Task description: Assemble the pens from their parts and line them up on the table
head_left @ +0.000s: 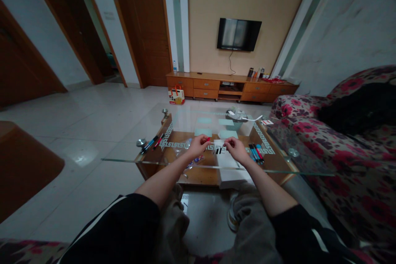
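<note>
Pinching a slim pen (213, 142) betw. both hands: the left hand (198, 145) closes thumb & fingertips on its red end, the right hand (235, 148) closes on the other end, a thin pale shaft spanning the gap. Pen hangs level just above the near-middle of the bench (130, 154), whose top is a clear glass sheet w/ a pale-edged rim, smooth & reflective. Just beyond the pen, a few short dark pen pieces (218, 150) lie on the glass; exact kind too small to tell. Under the right hand, a flat white rectangular box (230, 171), matte, sits on the lower wooden shelf, seen thru the glass.

Left on the bench: loose pens (153, 142), blue, black & red barrels, lying at a slant nr a round metal stud (141, 142). Right of the right hand: a second bunch of pens (255, 152), blue, black, red, roughly parallel. Bench frame is orange-brown wood w/ white key-pattern strips. Far side holds a small woven basket (235, 123).

Right: sofa (355, 165) in soft fabric, red flowers on dark ground. Floor (93, 123) is glossy pale tile. Far wall: long wooden cabinet (229, 86), flat black TV (238, 34) above. Both forearms bare; black sleeves w/ white stripe near.
</note>
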The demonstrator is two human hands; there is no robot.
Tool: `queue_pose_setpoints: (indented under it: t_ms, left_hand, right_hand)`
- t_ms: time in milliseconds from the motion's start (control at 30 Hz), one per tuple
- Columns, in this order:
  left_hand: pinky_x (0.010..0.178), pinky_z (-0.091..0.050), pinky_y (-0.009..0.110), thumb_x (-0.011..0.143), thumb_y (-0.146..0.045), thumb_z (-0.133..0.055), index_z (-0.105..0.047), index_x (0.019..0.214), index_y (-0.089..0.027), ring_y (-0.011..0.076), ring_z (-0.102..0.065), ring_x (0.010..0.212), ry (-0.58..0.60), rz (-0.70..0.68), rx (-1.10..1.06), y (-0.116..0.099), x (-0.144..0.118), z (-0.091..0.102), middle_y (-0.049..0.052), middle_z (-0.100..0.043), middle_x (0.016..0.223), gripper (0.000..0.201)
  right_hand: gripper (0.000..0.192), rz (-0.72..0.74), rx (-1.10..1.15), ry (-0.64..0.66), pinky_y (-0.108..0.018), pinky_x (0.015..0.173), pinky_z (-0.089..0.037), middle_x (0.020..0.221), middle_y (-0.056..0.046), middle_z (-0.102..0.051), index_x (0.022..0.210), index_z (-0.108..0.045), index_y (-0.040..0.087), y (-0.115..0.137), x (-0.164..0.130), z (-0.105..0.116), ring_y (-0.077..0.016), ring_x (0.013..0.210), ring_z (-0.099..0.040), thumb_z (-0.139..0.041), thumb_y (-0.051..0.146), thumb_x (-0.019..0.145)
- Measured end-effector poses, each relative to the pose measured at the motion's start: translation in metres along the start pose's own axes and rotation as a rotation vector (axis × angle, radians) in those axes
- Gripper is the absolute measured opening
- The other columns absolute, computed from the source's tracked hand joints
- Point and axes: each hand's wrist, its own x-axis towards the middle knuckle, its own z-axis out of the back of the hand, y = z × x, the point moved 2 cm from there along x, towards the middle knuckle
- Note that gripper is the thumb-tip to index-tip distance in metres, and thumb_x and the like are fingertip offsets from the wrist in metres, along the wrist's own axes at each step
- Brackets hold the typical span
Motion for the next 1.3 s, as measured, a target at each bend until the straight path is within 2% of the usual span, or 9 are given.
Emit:
queue_pose_setpoints:
  t_ms: [167, 333, 700, 933, 1300]
  left_hand:
    - [0.062, -0.047, 0.024, 0.078, -0.032, -0.067, -0.065, 0.088, -0.015, 0.0133, -0.062, 0.064, 0.007, 0.006, -0.001, 0.0, 0.0, -0.001, 0.002, -0.069, 0.074, 0.02]
    - [0.063, -0.047, 0.024, 0.078, -0.034, -0.069, -0.065, 0.089, -0.015, 0.0138, -0.062, 0.066, 0.01, 0.012, 0.004, 0.003, 0.001, -0.002, 0.002, -0.068, 0.075, 0.022]
    - [0.068, -0.049, 0.026, 0.079, -0.031, -0.069, -0.069, 0.092, -0.015, 0.0141, -0.062, 0.07, 0.073, -0.06, 0.084, 0.004, -0.001, -0.004, 0.003, -0.07, 0.079, 0.021]
    - [0.066, -0.047, 0.024, 0.077, -0.028, -0.068, -0.07, 0.09, -0.015, 0.0133, -0.06, 0.067, 0.108, -0.041, 0.109, 0.004, -0.003, -0.003, 0.002, -0.069, 0.074, 0.018]
    - [0.064, -0.046, 0.024, 0.076, -0.028, -0.067, -0.073, 0.089, -0.015, 0.014, -0.06, 0.066, 0.1, -0.04, 0.167, -0.003, -0.004, -0.004, 0.003, -0.07, 0.073, 0.019]
  right_hand:
    - [0.026, -0.07, 0.172, -0.024, -0.023, 0.051, -0.045, 0.066, 0.0, -0.064, 0.083, -0.063, 0.017, 0.007, -0.002, -0.001, -0.0135, 0.058, -0.059, -0.071, 0.039, 0.072]
    - [0.038, -0.157, 0.407, -0.057, -0.024, 0.054, -0.048, 0.067, -0.001, -0.066, 0.087, -0.062, 0.016, 0.013, -0.004, -0.001, -0.0127, 0.057, -0.06, -0.081, 0.037, 0.063]
    - [0.045, -0.302, 0.576, -0.182, -0.022, 0.053, -0.049, 0.071, -0.001, -0.067, 0.094, -0.062, 0.016, 0.002, 0.0, -0.002, -0.011, 0.057, -0.06, -0.084, 0.032, 0.059]
    - [0.04, -0.292, 0.573, -0.288, -0.022, 0.053, -0.049, 0.066, 0.001, -0.063, 0.088, -0.062, 0.017, 0.005, -0.002, 0.004, -0.0109, 0.055, -0.058, -0.083, 0.034, 0.059]
    - [0.04, -0.233, 0.494, -0.263, -0.024, 0.054, -0.049, 0.067, 0.001, -0.064, 0.087, -0.063, 0.015, 0.002, -0.001, 0.002, -0.0108, 0.055, -0.057, -0.083, 0.038, 0.061]
